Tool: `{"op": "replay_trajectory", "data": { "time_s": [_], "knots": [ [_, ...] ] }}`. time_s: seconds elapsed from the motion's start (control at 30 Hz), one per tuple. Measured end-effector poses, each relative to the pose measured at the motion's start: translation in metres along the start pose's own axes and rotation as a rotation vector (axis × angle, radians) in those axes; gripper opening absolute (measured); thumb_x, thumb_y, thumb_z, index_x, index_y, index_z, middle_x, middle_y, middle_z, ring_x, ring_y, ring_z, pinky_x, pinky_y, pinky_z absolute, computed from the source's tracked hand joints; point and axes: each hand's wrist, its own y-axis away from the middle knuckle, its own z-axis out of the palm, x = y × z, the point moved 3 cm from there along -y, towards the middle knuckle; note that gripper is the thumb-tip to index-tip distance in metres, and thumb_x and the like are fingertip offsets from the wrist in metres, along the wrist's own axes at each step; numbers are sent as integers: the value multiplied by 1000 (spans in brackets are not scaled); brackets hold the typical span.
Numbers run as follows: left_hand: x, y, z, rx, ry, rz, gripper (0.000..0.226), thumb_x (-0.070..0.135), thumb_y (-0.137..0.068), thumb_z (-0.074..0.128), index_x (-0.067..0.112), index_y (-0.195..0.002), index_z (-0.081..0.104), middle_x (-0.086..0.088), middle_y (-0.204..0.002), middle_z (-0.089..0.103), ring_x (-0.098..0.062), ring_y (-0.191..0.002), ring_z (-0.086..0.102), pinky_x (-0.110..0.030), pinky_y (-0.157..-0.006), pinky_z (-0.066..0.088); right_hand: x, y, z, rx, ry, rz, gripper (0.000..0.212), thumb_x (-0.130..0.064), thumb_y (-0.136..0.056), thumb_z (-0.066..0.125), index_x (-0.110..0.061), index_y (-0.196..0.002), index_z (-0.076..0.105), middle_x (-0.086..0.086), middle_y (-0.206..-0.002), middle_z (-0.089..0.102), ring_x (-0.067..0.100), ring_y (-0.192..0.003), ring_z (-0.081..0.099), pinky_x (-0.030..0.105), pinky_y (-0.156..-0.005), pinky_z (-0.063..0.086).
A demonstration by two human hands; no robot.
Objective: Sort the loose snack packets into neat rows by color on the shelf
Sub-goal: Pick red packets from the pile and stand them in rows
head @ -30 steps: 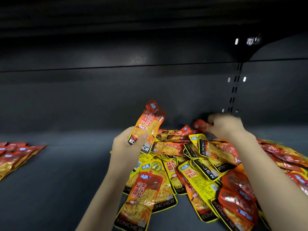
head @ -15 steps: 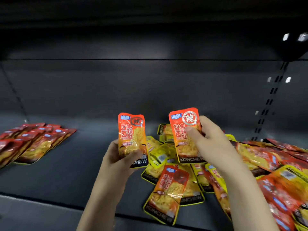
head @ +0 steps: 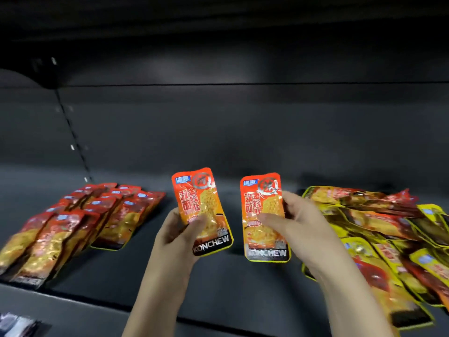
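Where stock is listed by bulk, the dark shelf is entered first: a matt deck with a back panel behind, carrying everything below.

Item: loose pile of snack packets, red and yellow mixed, heaped at the shelf's right end and reaching its front edge. No order is seen in it; packets overlap at all angles.

Item: rows of red packets, laid shingled at the shelf's left end, running from near the back panel to the front edge. Two or three rows are made out; the exact count cannot be told.

Item: left hand, held over the middle of the shelf, thumb across the face and fingers curled behind the left orange-red packet, which is kept upright with its KONCHEW band lowest.

Item: right hand, just beside it, thumb across the face and fingers behind the right orange-red packet, likewise upright. The two packets are apart, not touching.

Handling note, judged: each packet is taken to be light, flat and flexible, a glossy film pouch with a thin filling. The film is expected to be slippery and to crease rather than break. Hold is best taken at mid-body, thumb on the face and fingers behind, as now; the sealed top and bottom margins are stiffer and would also serve. Both held packets are judged fit for the red rows at the left end.
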Motion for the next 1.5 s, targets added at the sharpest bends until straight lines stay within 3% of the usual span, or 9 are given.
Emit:
{"op": "replay_trajectory", "data": {
  "time_s": [0.13,0.33,0.43,0.6,0.7,0.83,0.97,1.23,1.5],
  "knots": [
    [21,-21,-53,83,-38,38,10,16,-89,59,16,-83,67,0,-78,71,-14,-73,67,-33,-76,50,-13,-7,51,70,166,-20,11,-13,-82,68,-22,-88,65,-7,-82,72,16,-80,69,44,-81,55],
    [54,-56,-131,140,-83,51,13,19,-92,56,17,-82,64,5,-64,63,-17,-64,58,-21,-51,42,-24,-9,120,131,212,-7,5,-23,-85,66,-26,-85,63,-10,-81,70,13,-79,68,41,-79,55],
    [68,-67,-156,99,-85,76,17,1,-96,45,9,-96,60,15,-58,64,3,-54,61,-9,-47,43,-23,-10,149,131,196,37,4,-22,-85,68,-24,-87,65,-6,-83,72,15,-80,69,44,-80,56],
    [85,-76,-196,69,-93,55,29,10,-92,55,16,-65,64,1,-65,65,-15,-61,60,-33,-68,45,-21,-14,193,120,139,87,10,-20,-85,68,-20,-95,67,-6,-91,73,14,-88,69,40,-84,54],
    [95,-75,-214,44,-211,93,32,-1,-93,46,16,-72,63,14,-59,65,-2,-55,63,-20,-59,49,-22,-18,215,57,112,130,11,-13,-89,62,-19,-95,68,-7,-89,73,10,-84,69,26,-70,49],
    [103,-75,-237,48,-154,49,16,17,-91,58,8,-82,69,-11,-80,72,-24,-67,69,-31,-53,55,-21,-32,238,2,156,196,16,-5,-88,58,-17,-83,68,-2,-86,74,15,-84,69,30,-74,50],
    [108,-68,-241,32,-170,33,18,13,-90,58,5,-74,57,4,-48,57,-3,-34,48,-9,-35,35,-16,-53,258,-25,183,249,9,-1,-82,61,-4,-88,68,13,-91,72,21,-81,66,32,-74,53],
    [110,-62,-259,52,-240,52,29,18,-90,60,18,-61,58,12,-38,40,-4,-35,31,-21,-43,28,10,-65,274,23,388,326,16,-4,-77,61,-18,-70,60,1,-81,65,23,-90,66,40,-84,56],
    [108,-67,-258,31,-394,101,31,21,-91,59,-7,-77,54,-2,-47,38,-6,-35,29,-10,-34,26,8,-60,272,68,467,310,29,-20,-77,67,-17,-103,56,3,-102,61,22,-91,63,39,-80,56]
  ]
}}
